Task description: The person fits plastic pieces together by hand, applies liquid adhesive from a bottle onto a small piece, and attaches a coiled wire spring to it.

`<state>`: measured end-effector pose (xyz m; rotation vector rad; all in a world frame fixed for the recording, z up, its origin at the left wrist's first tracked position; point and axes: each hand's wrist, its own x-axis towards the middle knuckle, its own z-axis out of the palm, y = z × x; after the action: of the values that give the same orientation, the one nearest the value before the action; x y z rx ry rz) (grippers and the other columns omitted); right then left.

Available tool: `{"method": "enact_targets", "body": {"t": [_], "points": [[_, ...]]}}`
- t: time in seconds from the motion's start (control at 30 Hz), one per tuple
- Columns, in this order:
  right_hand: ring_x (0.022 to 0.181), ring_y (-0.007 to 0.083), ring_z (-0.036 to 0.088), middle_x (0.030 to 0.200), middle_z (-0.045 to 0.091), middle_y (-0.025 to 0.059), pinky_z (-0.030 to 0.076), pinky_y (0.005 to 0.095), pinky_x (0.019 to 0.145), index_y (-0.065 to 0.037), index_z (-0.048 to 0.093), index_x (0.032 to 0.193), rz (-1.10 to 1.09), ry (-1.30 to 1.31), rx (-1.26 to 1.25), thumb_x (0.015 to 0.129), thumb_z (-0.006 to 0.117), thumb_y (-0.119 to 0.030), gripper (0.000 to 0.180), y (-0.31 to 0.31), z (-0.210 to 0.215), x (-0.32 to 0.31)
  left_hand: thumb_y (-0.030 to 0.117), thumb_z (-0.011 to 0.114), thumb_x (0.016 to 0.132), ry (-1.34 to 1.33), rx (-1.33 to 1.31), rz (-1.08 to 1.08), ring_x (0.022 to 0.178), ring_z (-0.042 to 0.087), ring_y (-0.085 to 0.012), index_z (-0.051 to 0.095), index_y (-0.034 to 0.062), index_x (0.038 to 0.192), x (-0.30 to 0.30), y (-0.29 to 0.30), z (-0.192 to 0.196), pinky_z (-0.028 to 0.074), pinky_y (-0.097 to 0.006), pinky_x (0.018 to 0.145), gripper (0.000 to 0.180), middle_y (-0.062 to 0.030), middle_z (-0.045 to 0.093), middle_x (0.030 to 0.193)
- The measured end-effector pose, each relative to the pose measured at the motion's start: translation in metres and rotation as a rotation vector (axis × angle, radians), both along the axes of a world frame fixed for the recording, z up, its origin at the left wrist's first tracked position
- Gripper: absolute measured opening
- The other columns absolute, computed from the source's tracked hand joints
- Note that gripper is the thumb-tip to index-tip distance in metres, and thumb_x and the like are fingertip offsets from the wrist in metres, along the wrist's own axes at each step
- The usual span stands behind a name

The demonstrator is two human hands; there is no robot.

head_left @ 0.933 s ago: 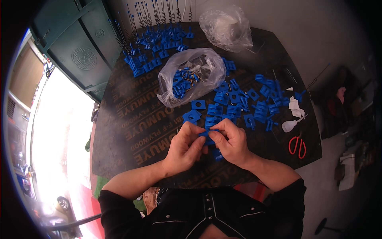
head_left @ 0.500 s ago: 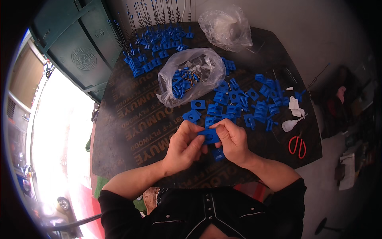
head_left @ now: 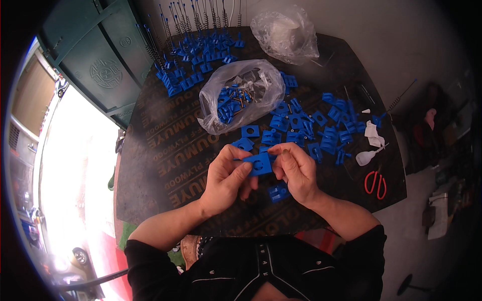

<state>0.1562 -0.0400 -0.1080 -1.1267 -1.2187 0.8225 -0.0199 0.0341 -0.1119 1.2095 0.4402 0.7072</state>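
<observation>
Between my hands is a flat blue plastic plate (head_left: 265, 171) with a round hole, tilted up above the table. My left hand (head_left: 221, 176) is closed on its left side, thumb on the upper face. At the plate's right edge, my right hand (head_left: 299, 173) has its thumb and index finger pinched together; anything between them is too small or hidden to tell. Just below the hands lies a blue clip-like part (head_left: 277, 193). Beyond the fingers are another blue plate with a hole (head_left: 250, 127) and a loose pile of blue parts (head_left: 296, 122).
A clear plastic bag (head_left: 206, 113) holds small blue parts and screws. Blue pieces with upright springs (head_left: 201, 52) crowd the far left. Another clear bag (head_left: 286, 37) stands at the back. Red-handled scissors (head_left: 371, 183), a white squeeze bottle (head_left: 366, 158) and white scraps (head_left: 371, 134) lie right.
The blue plate has shifted slightly left and tilted, showing more of its face. My right thumb has come off it, and the right fingers have moved a little apart from the left hand.
</observation>
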Motion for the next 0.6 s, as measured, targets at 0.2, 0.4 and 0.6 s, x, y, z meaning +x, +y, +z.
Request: {"method": "enact_targets", "body": {"t": [0.2, 0.4, 0.6], "points": [[0.056, 0.0060, 0.048, 0.060, 0.050, 0.0006, 0.037, 0.0216, 0.050, 0.002, 0.057, 0.100, -0.011, -0.040, -0.016, 0.101, 0.043, -0.021, 0.026, -0.0003, 0.0011, -0.0003, 0.013, 0.047, 0.098, -0.004, 0.003, 0.012, 0.045, 0.051, -0.0100, 0.039, 0.0051, 0.110, -0.0004, 0.0027, -0.0019, 0.040, -0.020, 0.041, 0.016, -0.0098, 0.061, 0.070], [0.055, 0.0052, 0.048, 0.060, 0.052, 0.0004, 0.036, 0.0219, 0.049, 0.001, 0.056, 0.097, -0.008, -0.049, 0.024, 0.098, 0.049, -0.016, 0.019, 0.0009, -0.0013, -0.0002, 0.014, 0.047, 0.098, -0.013, 0.003, 0.012, 0.045, 0.051, -0.0099, 0.039, 0.0049, 0.110, -0.0004, 0.0038, -0.0010, 0.040, -0.020, 0.042, 0.016, -0.0098, 0.061, 0.070], [0.050, 0.0025, 0.045, 0.060, 0.054, -0.0007, 0.034, 0.0213, 0.045, 0.000, 0.055, 0.093, 0.008, -0.256, 0.117, 0.091, 0.060, -0.011, 0.013, 0.0019, -0.0042, 0.0002, 0.013, 0.048, 0.098, -0.017, -0.007, 0.016, 0.045, 0.051, -0.0096, 0.039, 0.0046, 0.110, -0.0005, 0.0036, -0.0016, 0.040, -0.020, 0.042, 0.017, -0.0097, 0.061, 0.070]]}}
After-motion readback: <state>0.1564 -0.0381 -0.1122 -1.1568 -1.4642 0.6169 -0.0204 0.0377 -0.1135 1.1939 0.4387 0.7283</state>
